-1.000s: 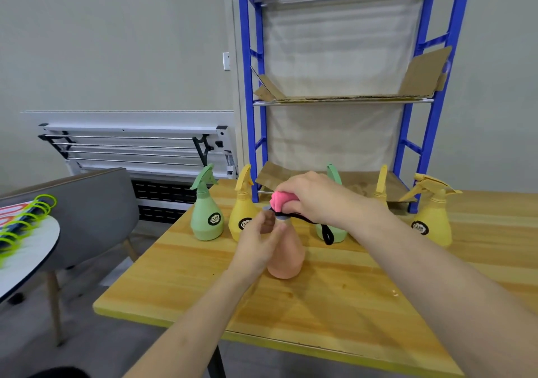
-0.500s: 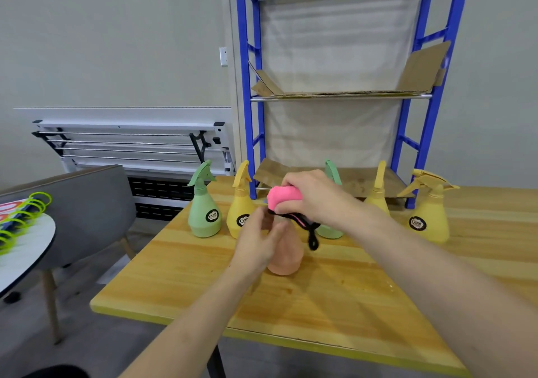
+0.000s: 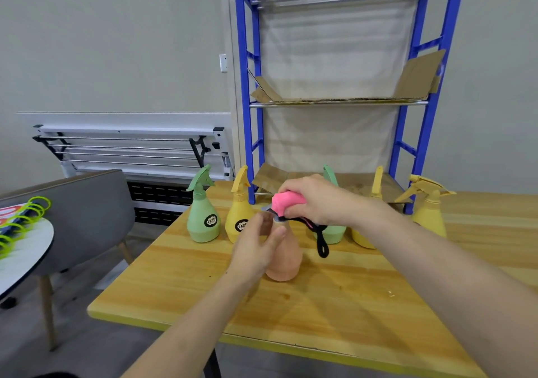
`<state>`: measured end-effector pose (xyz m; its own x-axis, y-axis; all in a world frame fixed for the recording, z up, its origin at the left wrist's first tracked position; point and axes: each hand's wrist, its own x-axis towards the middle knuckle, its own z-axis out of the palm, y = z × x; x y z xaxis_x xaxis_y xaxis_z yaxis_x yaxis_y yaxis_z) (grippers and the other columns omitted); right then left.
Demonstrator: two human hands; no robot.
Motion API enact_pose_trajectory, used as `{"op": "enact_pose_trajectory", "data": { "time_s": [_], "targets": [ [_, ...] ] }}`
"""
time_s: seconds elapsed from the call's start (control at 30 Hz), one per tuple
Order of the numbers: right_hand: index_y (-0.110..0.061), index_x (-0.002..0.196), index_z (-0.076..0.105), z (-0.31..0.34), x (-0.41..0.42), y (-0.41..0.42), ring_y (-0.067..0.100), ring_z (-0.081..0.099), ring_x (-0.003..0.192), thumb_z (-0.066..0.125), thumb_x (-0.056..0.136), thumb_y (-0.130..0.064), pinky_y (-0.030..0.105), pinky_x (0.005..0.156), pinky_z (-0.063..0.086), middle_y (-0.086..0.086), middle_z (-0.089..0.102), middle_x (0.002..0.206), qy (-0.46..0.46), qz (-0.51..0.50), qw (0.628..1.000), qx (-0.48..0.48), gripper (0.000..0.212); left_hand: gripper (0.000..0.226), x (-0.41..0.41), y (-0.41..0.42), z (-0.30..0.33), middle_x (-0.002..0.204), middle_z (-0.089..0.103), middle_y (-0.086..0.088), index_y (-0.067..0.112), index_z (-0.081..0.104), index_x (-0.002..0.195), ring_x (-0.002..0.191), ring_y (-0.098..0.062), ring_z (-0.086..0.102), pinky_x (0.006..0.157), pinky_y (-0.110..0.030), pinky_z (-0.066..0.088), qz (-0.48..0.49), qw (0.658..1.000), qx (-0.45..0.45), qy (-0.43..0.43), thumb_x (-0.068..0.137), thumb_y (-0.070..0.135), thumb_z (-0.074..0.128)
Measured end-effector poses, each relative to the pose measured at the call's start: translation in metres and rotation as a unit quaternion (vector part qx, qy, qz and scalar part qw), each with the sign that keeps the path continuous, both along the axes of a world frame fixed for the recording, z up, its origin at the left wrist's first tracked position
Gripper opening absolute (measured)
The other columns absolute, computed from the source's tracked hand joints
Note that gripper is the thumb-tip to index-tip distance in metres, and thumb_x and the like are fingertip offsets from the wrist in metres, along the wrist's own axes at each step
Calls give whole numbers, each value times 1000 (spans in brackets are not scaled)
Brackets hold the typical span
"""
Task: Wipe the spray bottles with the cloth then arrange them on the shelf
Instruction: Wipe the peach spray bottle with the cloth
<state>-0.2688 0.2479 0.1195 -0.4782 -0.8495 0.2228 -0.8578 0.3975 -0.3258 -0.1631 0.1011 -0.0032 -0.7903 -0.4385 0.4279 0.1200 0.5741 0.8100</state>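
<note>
Fingers of the left hand [image 3: 256,249] curl round the neck of the peach bottle [image 3: 283,258], steadying it, while the right hand [image 3: 313,200] grips a pink cloth [image 3: 286,203] bunched over the bottle's top, a black loop [image 3: 321,242] dangling from it. The peach bottle stands upright on the wooden table [image 3: 320,305], its long axis vertical; its spray head is covered, so I cannot tell which way it points.

I count six spray bottles. The other five stand in a row behind it: a green bottle [image 3: 203,214] and a yellow bottle [image 3: 239,214] on the left, nozzles pointing left; a second green bottle [image 3: 334,232] and a second yellow bottle [image 3: 375,191], partly hidden by the right arm; a third yellow bottle [image 3: 429,207] at far right, its nozzle also pointing left.

The blue shelf [image 3: 423,86] behind holds cardboard sheets [image 3: 419,75] and no bottles.
</note>
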Motion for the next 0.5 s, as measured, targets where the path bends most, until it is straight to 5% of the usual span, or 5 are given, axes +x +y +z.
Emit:
{"op": "enact_pose_trajectory", "data": {
  "time_s": [0.13, 0.3, 0.4, 0.5],
  "targets": [
    [-34, 104, 71, -10, 1, -5, 19, 64, 93, 82, 86, -44, 43, 82, 58, -9, 67, 97, -5, -2, 998, -55, 23, 63, 0, 0, -1, 116, 67, 10, 22, 60, 123, 109, -3, 62, 95, -35, 51, 3, 1000, -8, 9, 80, 68, 53],
    [-34, 116, 73, 14, -11, 6, 18, 63, 104, 72, 97, -25, 39, 96, 52, -10, 72, 109, -15, 62, 996, 55, 21, 72, 1, -1, 3, 118, 67, 15, 25, 58, 128, 108, 6, 60, 94, -33, 52, -29, 999, -27, -27, 80, 77, 46],
    [-32, 125, 70, 28, -14, 7, 19, 61, 108, 67, 102, -18, 37, 96, 50, -10, 67, 115, -1, 76, 990, 116, 27, 45, -2, -1, 2, 120, 66, 20, 35, 54, 132, 109, 6, 62, 91, -19, 50, -68, 996, 15, -49, 93, 58, 55],
    [-31, 124, 70, 25, -15, 6, 18, 60, 109, 66, 103, -17, 35, 94, 48, -10, 65, 115, 9, 68, 991, 111, 26, 31, -4, -2, -1, 124, 67, 14, 26, 57, 136, 112, 5, 62, 92, -14, 48, -84, 994, 43, -48, 105, 32, 56]
  ]
}}
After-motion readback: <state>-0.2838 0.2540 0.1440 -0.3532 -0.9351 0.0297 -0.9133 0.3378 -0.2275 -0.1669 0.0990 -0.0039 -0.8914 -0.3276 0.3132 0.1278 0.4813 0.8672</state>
